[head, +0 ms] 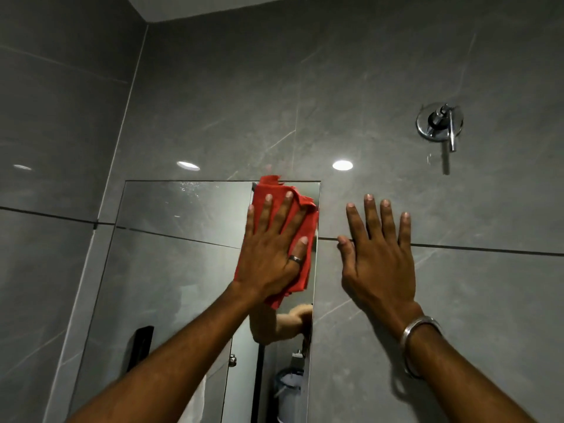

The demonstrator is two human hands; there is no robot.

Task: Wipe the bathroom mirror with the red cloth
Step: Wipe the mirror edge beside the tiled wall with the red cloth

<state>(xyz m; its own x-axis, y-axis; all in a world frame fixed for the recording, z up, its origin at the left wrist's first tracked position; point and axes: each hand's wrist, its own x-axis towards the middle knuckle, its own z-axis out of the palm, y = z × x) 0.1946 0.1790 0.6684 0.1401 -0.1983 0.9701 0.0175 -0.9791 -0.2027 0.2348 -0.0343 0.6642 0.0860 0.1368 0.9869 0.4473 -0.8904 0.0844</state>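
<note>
The left hand [270,251], fingers spread wide and flat, presses a crumpled red cloth [288,209] against the tall frameless rectangular mirror [171,270]; nothing is pinched, the open palm simply pins the fabric to the glass. A dark metal ring [295,259] sits on one finger of that hand. The cloth lies at the mirror's upper right corner, its top frill poking just above the mirror's top edge and its right side reaching the mirror's right edge, while a lower fold hangs out beneath the heel of the hand. The right hand [378,264] is also open with fingers apart, laid flat and holding nothing on the glossy grey marble-patterned wall tile [427,300] just to the right of the mirror, and a silver metal bangle [419,331] circles its wrist. Well above and to the right of the mirror, a round chrome lever tap [439,123] is fixed to the wall. Three bright oval light reflections show on the tiles just above the mirror's top edge.
</note>
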